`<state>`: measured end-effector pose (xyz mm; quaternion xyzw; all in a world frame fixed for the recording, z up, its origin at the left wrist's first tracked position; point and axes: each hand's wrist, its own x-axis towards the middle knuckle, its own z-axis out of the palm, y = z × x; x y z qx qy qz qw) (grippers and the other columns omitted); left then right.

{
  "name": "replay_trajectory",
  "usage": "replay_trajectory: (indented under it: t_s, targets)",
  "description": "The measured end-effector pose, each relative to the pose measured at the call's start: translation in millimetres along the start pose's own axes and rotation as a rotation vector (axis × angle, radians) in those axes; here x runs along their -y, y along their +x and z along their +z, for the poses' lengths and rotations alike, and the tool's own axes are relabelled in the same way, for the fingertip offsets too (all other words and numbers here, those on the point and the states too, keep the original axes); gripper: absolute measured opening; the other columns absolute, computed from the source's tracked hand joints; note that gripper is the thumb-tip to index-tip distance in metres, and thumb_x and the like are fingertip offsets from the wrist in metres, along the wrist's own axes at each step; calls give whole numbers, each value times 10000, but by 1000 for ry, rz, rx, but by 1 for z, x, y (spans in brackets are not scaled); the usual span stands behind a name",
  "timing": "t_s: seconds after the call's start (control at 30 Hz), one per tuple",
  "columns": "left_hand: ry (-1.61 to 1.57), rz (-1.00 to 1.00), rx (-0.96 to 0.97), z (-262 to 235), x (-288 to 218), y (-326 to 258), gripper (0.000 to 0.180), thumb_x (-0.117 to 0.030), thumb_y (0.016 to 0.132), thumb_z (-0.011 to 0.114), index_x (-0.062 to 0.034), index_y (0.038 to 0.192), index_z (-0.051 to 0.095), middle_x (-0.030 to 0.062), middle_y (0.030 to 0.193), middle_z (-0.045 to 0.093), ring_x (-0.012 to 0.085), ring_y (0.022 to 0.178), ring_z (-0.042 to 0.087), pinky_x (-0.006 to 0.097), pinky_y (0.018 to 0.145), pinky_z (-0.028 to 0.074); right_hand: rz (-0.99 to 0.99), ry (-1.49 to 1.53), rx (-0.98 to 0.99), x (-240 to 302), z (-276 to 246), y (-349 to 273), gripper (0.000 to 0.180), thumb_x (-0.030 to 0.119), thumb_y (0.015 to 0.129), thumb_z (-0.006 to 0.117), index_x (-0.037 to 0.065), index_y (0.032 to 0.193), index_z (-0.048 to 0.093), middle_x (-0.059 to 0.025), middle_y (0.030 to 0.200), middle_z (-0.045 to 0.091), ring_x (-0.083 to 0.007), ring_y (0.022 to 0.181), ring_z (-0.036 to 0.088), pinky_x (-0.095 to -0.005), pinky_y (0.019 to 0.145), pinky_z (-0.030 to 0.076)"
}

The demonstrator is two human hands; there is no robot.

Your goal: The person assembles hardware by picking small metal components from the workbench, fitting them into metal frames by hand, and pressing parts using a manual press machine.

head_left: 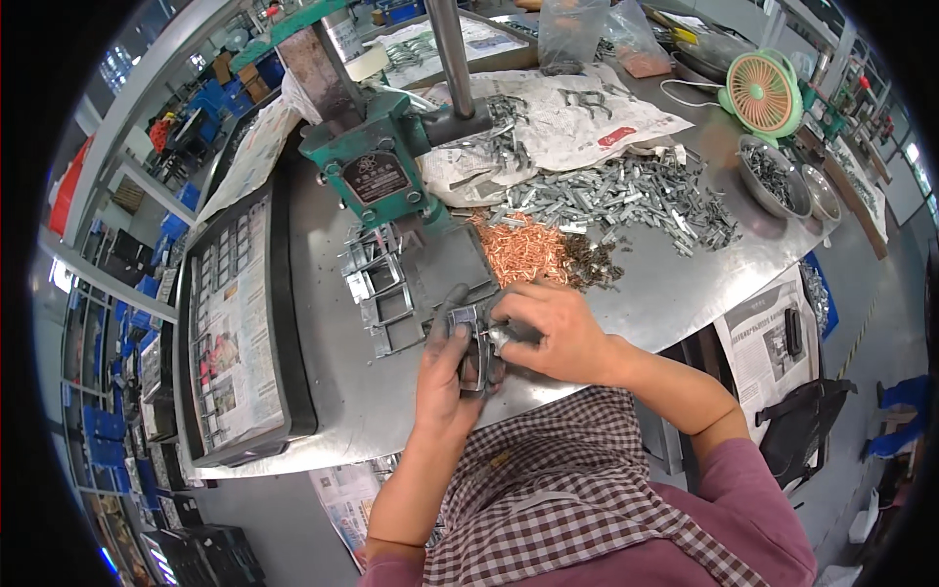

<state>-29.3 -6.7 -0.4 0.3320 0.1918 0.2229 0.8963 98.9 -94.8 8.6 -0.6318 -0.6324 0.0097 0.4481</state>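
Note:
Close to the bench's near edge, my left hand (442,382) is closed around a small grey metal frame (475,364). My right hand (553,331) is closed too, its thumb and fingertips pinching a small silvery piece (500,338) against the frame's right side. The exact shape of that piece is mostly hidden by the fingers. Just beyond my hands lies a heap of copper-coloured pins (518,252), with a smaller heap of dark little parts (593,264) beside it. Several similar metal frames (389,293) lie to the left of the press's flat plate (445,262).
A green bench press (370,178) rises ahead of my left hand. Silvery metal pieces (626,201) spread out behind the pins. A black-rimmed tray (295,377) lined with newspaper stands at left. Metal bowls (804,201) and a green fan (788,115) are at far right.

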Motion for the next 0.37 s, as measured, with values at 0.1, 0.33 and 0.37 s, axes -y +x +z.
replay_trajectory:
  t_s: [0.1, 0.33, 0.37]
  targets:
    - [-15, -1, 4, 0, -1, -4, 473, -157, 878, 450, -95, 1306, 256, 69, 868, 568, 135, 545, 535, 238, 396, 389, 9, 34, -5, 6, 0, -1, 239, 141, 609, 641, 58, 808, 536, -61, 759, 530, -249, 671, 523, -331, 605, 420]
    - [314, 170, -52, -2, 1, -4, 504, -164, 849, 514, -110, 1298, 291, 91, 1035, 518, 146, 789, 536, 238, 619, 445, -91, -80, -3, 5, 2, -3, 265, 174, 617, 662, 74, 822, 528, -65, 777, 529, -273, 688, 530, -354, 614, 429]
    - [448, 187, -32, 4, -6, -7, 541, -173, 836, 534, -112, 1312, 285, 121, 1108, 497, 167, 959, 525, 246, 812, 453, -74, -55, 82, 1, -1, -2, 264, 170, 626, 659, 83, 840, 532, -67, 802, 542, -287, 708, 537, -357, 623, 434]
